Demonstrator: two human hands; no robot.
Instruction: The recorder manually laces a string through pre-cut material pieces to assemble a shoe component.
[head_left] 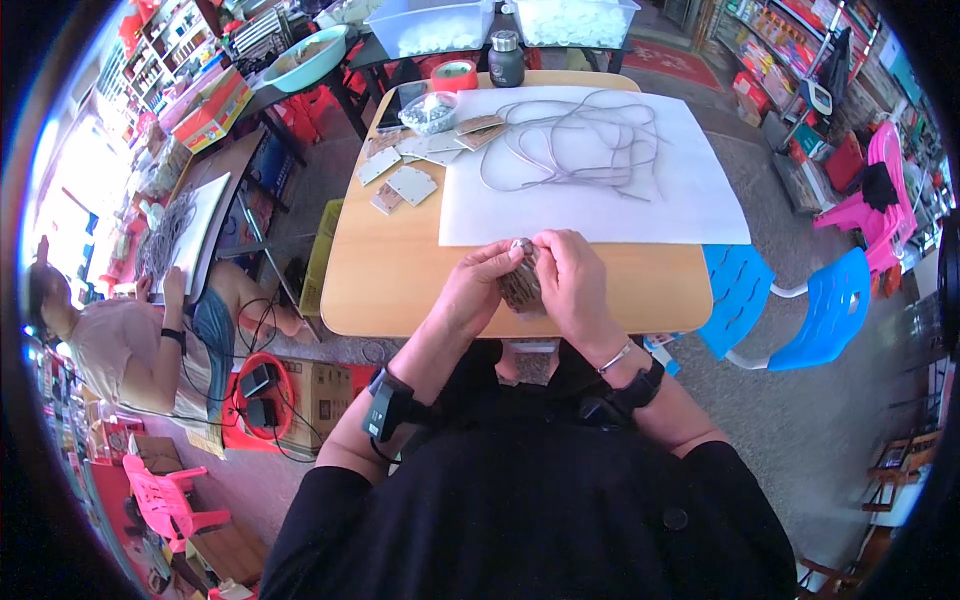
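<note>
Near the table's front edge, I hold a small brown patterned piece (521,290) between both hands; its exact kind is unclear. My left hand (478,285) is closed on its left side, thumb near the top. On the right, my right hand (574,282) pinches at its upper edge, and the fingertips partly hide what they grip. Beyond my hands lies a white sheet (600,215) with loose grey cord (585,150) in loops on it. Several flat pale pieces (412,185) with small edge holes lie left of the sheet, some showing brown patterned faces.
A clear bowl of small items (428,117), a red tape roll (454,76) and a dark bottle (507,62) stand along the table's far side. Blue chairs (820,315) are at the right. A person (140,350) sits at another table on the left.
</note>
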